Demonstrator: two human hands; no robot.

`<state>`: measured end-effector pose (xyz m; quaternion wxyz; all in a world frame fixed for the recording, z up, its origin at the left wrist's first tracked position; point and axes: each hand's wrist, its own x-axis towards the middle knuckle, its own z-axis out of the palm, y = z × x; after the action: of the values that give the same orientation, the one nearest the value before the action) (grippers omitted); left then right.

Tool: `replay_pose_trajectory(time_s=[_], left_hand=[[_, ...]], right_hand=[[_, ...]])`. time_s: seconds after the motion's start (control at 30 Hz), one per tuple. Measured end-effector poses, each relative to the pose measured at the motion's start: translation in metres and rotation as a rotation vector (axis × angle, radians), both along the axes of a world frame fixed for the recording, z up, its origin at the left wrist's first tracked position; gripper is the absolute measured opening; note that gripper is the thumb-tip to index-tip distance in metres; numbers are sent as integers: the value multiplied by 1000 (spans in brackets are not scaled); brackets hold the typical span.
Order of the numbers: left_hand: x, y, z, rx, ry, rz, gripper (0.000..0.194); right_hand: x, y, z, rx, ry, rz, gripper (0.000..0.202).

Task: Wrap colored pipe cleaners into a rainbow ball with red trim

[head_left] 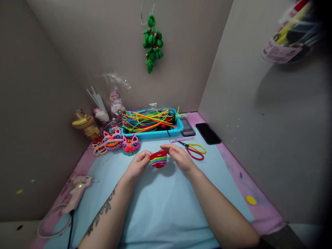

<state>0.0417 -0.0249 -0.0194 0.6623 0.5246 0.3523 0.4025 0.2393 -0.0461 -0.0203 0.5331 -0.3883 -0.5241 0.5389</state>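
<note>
A small rounded craft piece (pixel 158 159) with red, orange, yellow, green, blue and purple stripes is held up over the blue table cover, between my hands. My left hand (pixel 141 162) pinches its left edge between thumb and fingers. At its upper right side is my right hand (pixel 177 156), fingers bent toward the piece; whether these fingertips grip it is hard to make out. To the right of my right hand lie scissors (pixel 194 151) with one yellow and one red handle. Two colorful animal-face crafts (pixel 131 145) sit beyond my left hand.
A blue tray (pixel 153 135) of pipe cleaners stands at the back, a black phone (pixel 208 133) to its right. At left lies a pink glue gun (pixel 79 192) with its cord. A yellow disc (pixel 250 200) rests at the right edge. Green knotted crafts (pixel 152 45) hang on the wall.
</note>
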Motion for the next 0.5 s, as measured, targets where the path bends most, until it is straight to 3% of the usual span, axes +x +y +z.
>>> replay_pose_trajectory(time_s=[0.2, 0.5], left_hand=[[1, -2, 2, -75, -106, -1, 36], [-3, -1, 8, 146, 242, -20, 33]], right_hand=[[-1, -1, 3, -56, 34, 33, 35], [1, -4, 14, -13, -95, 77, 33]])
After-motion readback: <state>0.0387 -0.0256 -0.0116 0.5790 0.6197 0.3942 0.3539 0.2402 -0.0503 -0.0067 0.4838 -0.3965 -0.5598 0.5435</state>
